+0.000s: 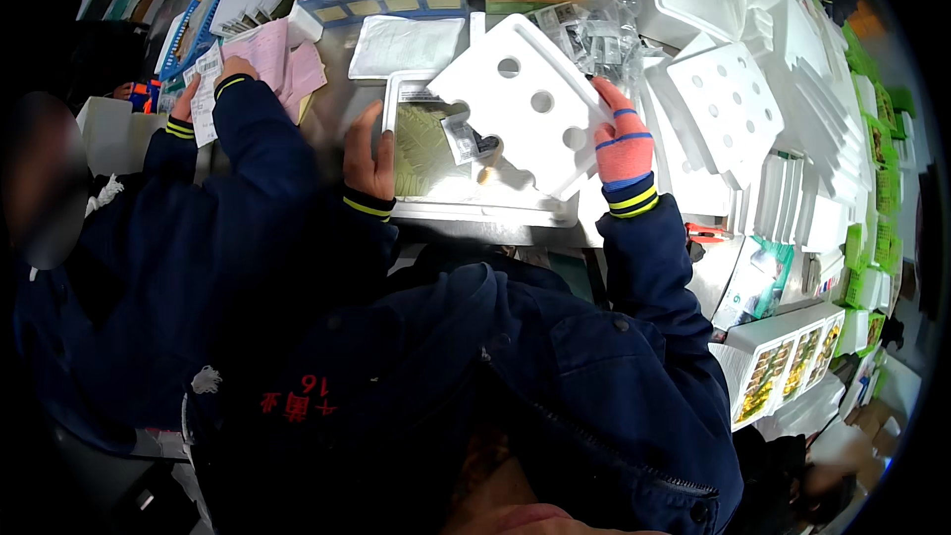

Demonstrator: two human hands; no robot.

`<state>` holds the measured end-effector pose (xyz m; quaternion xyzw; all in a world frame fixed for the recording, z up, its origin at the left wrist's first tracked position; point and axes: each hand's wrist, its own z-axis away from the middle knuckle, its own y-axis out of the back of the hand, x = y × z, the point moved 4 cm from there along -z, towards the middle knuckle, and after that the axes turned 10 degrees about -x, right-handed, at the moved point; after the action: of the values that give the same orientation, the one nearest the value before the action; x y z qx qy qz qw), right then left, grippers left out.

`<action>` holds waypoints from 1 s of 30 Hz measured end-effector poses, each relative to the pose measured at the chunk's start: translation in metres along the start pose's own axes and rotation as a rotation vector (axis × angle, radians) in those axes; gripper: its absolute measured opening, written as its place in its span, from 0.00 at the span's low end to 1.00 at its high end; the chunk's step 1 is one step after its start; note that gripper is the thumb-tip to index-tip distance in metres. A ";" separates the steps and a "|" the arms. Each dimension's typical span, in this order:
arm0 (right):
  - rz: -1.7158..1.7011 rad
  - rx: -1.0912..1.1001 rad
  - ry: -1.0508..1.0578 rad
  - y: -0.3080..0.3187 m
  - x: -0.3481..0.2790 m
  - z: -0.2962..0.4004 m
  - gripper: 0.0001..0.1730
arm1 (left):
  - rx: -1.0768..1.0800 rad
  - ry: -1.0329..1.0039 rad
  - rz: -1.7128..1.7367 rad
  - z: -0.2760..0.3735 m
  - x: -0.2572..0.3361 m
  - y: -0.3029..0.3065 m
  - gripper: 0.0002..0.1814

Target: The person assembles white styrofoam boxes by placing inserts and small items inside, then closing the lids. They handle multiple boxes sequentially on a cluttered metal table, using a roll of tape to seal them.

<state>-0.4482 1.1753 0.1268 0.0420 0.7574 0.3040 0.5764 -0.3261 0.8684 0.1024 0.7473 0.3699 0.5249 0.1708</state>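
Observation:
My right hand (625, 141), in a coral knitted glove with blue stripes, grips the right edge of a white foam board (513, 108) pierced with round holes. The board hangs tilted over a shallow white foam box (483, 212), covering much of its inside. Bare, with thumb and fingers apart, my left hand (368, 156) is at the box's left wall. Inside the box lies a clear-wrapped, yellowish-green layer (416, 152) whose contents I cannot make out. A small printed sachet (462, 140) shows on top, partly under the board.
On the left, a co-worker's hands (236, 70) hold a printed slip (204, 93) near pink papers (260, 52). Behind the box lie a white packet (405, 46) and a plastic bag of sachets (594, 33). Foam lids (724, 100) pile up at right, near red-handled pliers (707, 233).

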 end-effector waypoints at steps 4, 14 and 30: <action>0.032 -0.001 0.046 0.033 0.003 -0.005 0.29 | -0.010 0.088 0.179 -0.006 -0.001 0.007 0.22; 0.148 -0.150 0.172 -0.009 -0.043 0.030 0.25 | -0.412 0.350 0.445 -0.024 0.044 -0.023 0.21; -0.608 0.022 -0.265 -0.025 0.008 0.057 0.30 | -0.302 0.398 0.698 0.056 0.036 -0.070 0.20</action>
<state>-0.3927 1.1820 0.0987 -0.1407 0.6569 0.1015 0.7338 -0.2947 0.9487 0.0592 0.6785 0.0396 0.7334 0.0158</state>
